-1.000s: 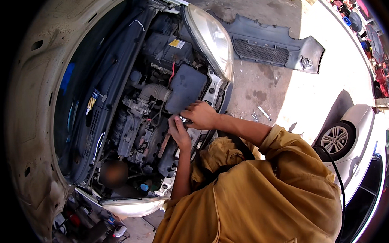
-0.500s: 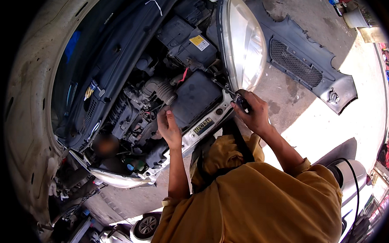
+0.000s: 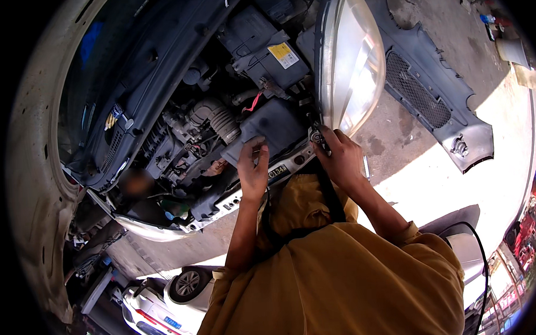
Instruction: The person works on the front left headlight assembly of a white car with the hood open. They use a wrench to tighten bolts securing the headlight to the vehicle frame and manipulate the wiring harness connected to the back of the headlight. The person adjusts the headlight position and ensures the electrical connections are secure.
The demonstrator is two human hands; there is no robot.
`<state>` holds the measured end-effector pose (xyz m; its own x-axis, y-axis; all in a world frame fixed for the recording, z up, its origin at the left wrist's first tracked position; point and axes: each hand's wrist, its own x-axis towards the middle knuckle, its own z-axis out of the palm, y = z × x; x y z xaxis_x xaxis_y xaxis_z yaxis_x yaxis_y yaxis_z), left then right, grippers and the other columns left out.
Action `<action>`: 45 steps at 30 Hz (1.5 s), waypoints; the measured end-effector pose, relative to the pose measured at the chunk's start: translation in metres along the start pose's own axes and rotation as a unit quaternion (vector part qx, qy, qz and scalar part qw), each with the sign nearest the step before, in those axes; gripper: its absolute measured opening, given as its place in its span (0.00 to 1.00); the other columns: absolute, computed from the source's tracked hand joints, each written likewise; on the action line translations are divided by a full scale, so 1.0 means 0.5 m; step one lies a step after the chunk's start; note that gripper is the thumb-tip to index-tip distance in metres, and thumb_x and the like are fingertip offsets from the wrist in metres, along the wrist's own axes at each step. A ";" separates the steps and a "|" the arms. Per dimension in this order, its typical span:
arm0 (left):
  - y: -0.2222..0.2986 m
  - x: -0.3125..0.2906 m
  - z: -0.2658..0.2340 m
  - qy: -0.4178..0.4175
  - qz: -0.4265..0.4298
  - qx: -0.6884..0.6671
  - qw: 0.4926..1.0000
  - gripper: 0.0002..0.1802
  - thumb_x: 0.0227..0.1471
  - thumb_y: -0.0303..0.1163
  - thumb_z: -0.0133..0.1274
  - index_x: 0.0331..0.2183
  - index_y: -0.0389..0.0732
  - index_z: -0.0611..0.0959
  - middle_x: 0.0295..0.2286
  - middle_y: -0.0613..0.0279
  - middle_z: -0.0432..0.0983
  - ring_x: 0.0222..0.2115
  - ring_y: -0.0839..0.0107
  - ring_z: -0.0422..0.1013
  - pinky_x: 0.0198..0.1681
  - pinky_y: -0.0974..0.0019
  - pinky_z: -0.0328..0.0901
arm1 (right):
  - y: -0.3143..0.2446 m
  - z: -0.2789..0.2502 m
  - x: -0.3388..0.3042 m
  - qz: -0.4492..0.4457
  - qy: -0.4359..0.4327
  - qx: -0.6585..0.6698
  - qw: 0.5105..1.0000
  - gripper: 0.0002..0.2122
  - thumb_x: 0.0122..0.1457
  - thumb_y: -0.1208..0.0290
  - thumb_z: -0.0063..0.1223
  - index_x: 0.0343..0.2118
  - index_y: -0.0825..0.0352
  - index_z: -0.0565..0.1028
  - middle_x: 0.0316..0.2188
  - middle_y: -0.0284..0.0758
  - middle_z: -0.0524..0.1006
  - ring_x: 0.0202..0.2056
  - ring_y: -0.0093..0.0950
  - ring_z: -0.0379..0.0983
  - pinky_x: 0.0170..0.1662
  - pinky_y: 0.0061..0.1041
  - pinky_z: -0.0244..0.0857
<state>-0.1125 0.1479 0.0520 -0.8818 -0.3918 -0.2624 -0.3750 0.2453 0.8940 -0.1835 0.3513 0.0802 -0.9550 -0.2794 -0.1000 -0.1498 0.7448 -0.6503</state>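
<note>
My right hand [image 3: 343, 162] is closed around a ratchet wrench [image 3: 317, 136], whose round metal head shows at the fingertips. The tool points down beside the inner edge of a large clear headlight [image 3: 354, 64]. My left hand [image 3: 253, 174] is raised over the near edge of a black plastic box [image 3: 272, 123] in the engine bay, its thumb apart from the bent fingers. I see nothing between them. A ribbed air hose [image 3: 214, 117] leads up to that box.
A battery [image 3: 276, 58] with a yellow label sits beyond the box. A removed grey bumper [image 3: 422, 97] lies on the floor to the right. The open hood [image 3: 34, 146] rises at the left, near a blurred patch, perhaps another person. A white car [image 3: 149, 316] stands lower left.
The view has shifted slightly. My right hand and the ratchet wrench have moved left and nearer the black box; my left hand has moved right, its thumb now farther from the fingers.
</note>
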 end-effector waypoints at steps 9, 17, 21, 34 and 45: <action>0.009 0.009 0.054 -0.184 -0.060 -0.028 0.981 0.21 0.55 0.33 0.49 0.48 0.32 0.71 0.37 0.54 0.75 0.37 0.69 0.72 0.42 0.68 0.65 | 0.014 0.071 0.009 0.008 0.000 -0.050 0.999 0.14 0.52 0.66 0.54 0.40 0.64 0.72 0.25 0.39 0.73 0.27 0.38 0.73 0.29 0.35 0.66; 0.000 0.037 0.102 -0.242 -0.095 -0.093 0.961 0.23 0.56 0.36 0.48 0.50 0.31 0.69 0.38 0.56 0.73 0.38 0.74 0.70 0.42 0.71 0.64 | 0.016 0.085 0.001 -0.042 -0.012 -0.160 0.986 0.15 0.49 0.69 0.52 0.42 0.62 0.73 0.28 0.36 0.73 0.32 0.34 0.71 0.36 0.31 0.63; 0.009 0.039 0.132 -0.229 -0.070 -0.094 0.966 0.22 0.57 0.35 0.46 0.49 0.30 0.69 0.33 0.56 0.75 0.35 0.74 0.71 0.38 0.70 0.65 | 0.016 0.057 0.027 -0.125 0.008 -0.238 0.963 0.15 0.51 0.71 0.47 0.43 0.65 0.72 0.29 0.36 0.74 0.32 0.36 0.72 0.36 0.32 0.63; -0.028 0.095 0.192 -0.216 -0.063 -0.195 0.955 0.16 0.53 0.33 0.49 0.38 0.29 0.77 0.27 0.54 0.77 0.27 0.71 0.73 0.31 0.68 0.66 | 0.013 0.055 0.007 0.014 -0.082 -0.217 0.973 0.19 0.48 0.75 0.47 0.45 0.68 0.65 0.29 0.43 0.76 0.34 0.41 0.74 0.37 0.39 0.65; 0.011 0.136 0.196 -0.241 -0.165 -0.280 0.914 0.10 0.53 0.29 0.50 0.35 0.32 0.76 0.25 0.59 0.75 0.23 0.72 0.73 0.24 0.72 0.66 | -0.095 0.104 -0.082 0.138 -0.096 -0.060 0.984 0.25 0.49 0.74 0.47 0.53 0.71 0.60 0.35 0.54 0.73 0.33 0.47 0.74 0.34 0.41 0.68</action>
<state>-0.2026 0.2095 0.0032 -0.8208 0.1071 -0.5611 -0.5579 -0.3612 0.7472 -0.1238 0.2960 0.0763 -0.8992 -0.1571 -0.4084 0.0686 0.8711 -0.4862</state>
